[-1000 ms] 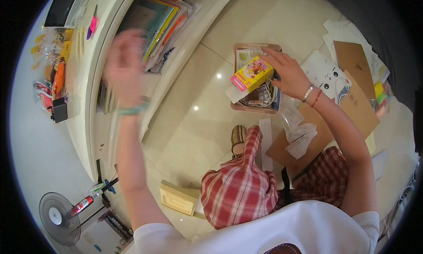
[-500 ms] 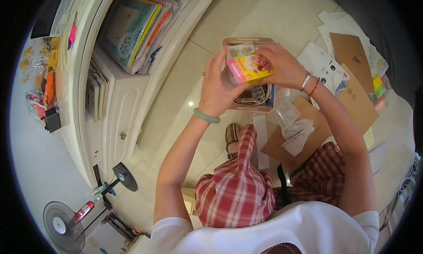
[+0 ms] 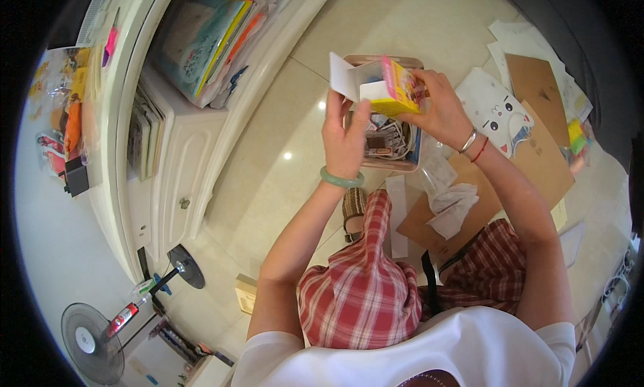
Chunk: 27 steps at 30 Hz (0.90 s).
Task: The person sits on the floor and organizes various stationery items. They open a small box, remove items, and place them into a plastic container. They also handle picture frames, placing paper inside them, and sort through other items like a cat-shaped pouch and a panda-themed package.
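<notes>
A small yellow and pink cardboard box is held above a storage bin, its left end open with white flaps out and a white inside. My right hand grips the box's right end, thumb below and fingers over the top. At the open end, my left hand has its fingers at a white flap and its thumb by the lower flap; part of the fingers is hidden. Under the box, the pinkish storage bin holds white cables and other small items.
Brown envelopes, crumpled clear plastic and a white pouch with a cartoon face lie on the floor at right. A white cabinet with books and folders stands left. A fan is at lower left.
The box has been turned and its left end now stands open, white flaps showing. My left hand has moved right and closed in on the flaps; my right hand keeps its grip.
</notes>
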Motion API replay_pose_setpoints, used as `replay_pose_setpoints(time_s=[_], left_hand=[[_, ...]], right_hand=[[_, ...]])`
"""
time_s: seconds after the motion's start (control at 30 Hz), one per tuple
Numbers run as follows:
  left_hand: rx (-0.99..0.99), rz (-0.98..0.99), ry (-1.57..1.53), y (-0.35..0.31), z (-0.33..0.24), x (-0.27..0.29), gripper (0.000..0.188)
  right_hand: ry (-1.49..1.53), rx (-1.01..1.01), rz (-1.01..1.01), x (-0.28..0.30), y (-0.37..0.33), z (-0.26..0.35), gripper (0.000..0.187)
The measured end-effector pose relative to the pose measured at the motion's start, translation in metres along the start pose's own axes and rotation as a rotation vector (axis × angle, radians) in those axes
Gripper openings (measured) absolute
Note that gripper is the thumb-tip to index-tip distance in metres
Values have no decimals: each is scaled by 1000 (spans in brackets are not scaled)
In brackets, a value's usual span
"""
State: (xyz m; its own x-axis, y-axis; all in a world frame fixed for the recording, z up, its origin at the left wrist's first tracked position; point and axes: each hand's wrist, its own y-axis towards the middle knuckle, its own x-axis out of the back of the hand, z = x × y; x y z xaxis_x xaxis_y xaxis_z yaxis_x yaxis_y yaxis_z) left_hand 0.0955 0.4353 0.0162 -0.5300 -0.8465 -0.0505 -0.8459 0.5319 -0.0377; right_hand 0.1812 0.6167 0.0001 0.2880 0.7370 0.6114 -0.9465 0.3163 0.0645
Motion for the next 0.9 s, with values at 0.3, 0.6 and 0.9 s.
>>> replay_pose_setpoints(time_s=[0.3, 0.6, 0.9], left_hand=[[-93, -162, 106, -4, -25, -22, 107], [-290, 260, 359, -24, -26, 18, 112], [-270, 366, 118, -26, -35, 18, 81]], right_hand=[[50, 170, -14, -15, -20, 31, 72], [973, -464, 519, 35, 6, 35, 49], [896, -440, 390, 9, -15, 38, 31]])
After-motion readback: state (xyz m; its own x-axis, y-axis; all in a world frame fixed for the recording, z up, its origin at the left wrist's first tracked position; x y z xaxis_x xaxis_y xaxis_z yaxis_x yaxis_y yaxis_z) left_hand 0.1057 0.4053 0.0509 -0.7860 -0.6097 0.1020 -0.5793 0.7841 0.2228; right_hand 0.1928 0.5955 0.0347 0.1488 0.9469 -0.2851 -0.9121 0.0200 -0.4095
